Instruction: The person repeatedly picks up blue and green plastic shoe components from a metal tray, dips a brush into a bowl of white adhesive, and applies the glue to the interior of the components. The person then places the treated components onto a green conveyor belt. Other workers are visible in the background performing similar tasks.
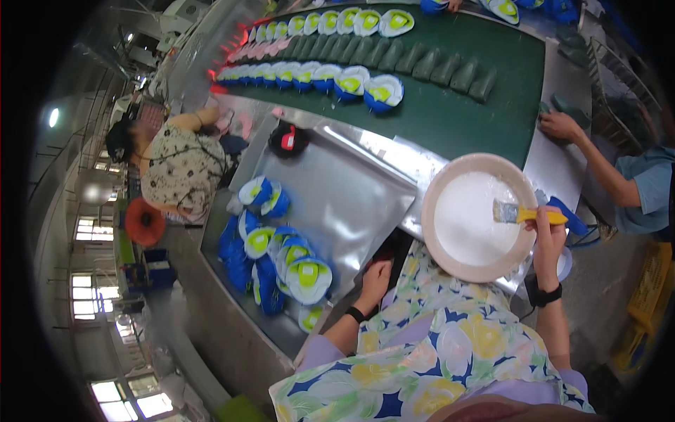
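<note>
Co-worker in a pale patterned top was at the far left, just above a round orange-red thing. Next came a metal tray, its left part heaped with blue-and-white padded pieces that showed yellow-green middles, and near its upper edge sat a black bundle with a red patch. Beyond it ran a green belt, where two rows of similar pieces flanked a row of mostly dark lasts. By the tray's right side was the left hand, its fingers curled; whether they gripped anything could not be told from this angle. Then came a beige basin of white liquid, with the bristles of a yellow-handled brush over the liquid and its handle pinched between thumb and fingers of the right hand. At the far right, a person in a blue shirt had one hand beside more dark lasts.
</note>
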The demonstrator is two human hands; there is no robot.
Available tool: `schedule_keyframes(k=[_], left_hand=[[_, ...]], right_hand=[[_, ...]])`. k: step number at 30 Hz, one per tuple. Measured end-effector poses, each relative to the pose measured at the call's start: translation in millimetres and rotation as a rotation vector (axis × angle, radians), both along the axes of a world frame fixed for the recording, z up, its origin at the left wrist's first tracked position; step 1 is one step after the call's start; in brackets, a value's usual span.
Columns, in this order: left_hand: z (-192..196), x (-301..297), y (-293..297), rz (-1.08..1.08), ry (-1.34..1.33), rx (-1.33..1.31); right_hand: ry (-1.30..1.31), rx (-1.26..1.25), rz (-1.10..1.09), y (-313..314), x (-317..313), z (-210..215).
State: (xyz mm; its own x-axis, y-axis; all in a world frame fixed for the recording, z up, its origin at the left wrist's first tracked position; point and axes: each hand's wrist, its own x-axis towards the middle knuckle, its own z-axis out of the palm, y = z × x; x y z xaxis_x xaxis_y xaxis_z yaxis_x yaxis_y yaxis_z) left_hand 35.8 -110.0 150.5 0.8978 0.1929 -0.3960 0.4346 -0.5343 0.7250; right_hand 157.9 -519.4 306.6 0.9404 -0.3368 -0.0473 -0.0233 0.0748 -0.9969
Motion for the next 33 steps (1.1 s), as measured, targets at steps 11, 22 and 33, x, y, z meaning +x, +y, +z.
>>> schedule_keyframes(k=[11,22,33], left_hand=[[115.2,-62.6,33.4,0.159,0.187,-0.157],[343.7,82.5,168.1,0.072,0.123,-0.004],[29.5,72.2,261.2,-0.789,0.826,0.871]], right_hand=[[-0.020,0.139,0.060,-28.0,-28.4,-17.0],[-0.012,0.080,0.025,-27.8,-18.4,-24.3],[0.042,0.188,-0.205,-2.5,-38.1,-50.8]])
